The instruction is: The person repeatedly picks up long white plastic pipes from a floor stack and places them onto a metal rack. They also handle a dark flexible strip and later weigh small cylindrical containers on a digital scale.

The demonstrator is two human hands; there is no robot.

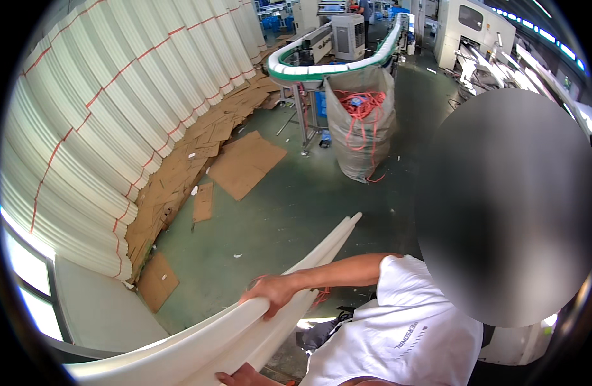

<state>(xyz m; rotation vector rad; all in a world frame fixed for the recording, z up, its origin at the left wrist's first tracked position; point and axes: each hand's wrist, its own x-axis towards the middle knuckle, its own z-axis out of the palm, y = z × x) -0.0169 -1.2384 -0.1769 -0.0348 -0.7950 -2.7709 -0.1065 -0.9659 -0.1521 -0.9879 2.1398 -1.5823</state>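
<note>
Several long white strips [206,336], seemingly plastic profiles, run from the lower left edge toward the middle of the floor, their far ends tapering together. A co-worker in a white T-shirt [386,328] stands close on the right. The co-worker's hand [273,294] is wrapped round the upper strips. A second hand [244,376] at the lower edge, partly cut off, touches the lower strips; it seems to belong to the same person, through a forearm along that edge. My left and right hands do not show.
Tall stacks of white strips [109,83] bound with red straps line the left, over flattened cardboard [199,128]. A loose cardboard sheet [247,164] lies on the green floor. Ahead stand a sack [360,145] of red strapping, a curved conveyor [296,74] and a grey cabinet [348,37].
</note>
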